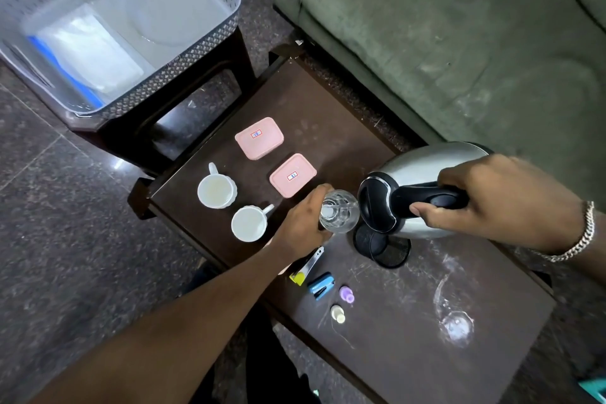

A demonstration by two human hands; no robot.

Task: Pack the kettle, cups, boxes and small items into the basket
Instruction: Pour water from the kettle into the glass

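Right hand (498, 200) clenched round handle of kettle (423, 174), tilted above table (410, 321). Left hand (301, 223) grasps clear glass (339, 211). Pink boxes (259, 138) labelled "19", "61". Basket (196, 52) on stool.

basket (203, 52): left and top cut by edge, contents blurred | box (259, 138) labels: too small to read | kettle (423, 187) handle: mostly under right hand (498, 200) | kettle base (382, 248): partly hidden | right wrist: cut by edge
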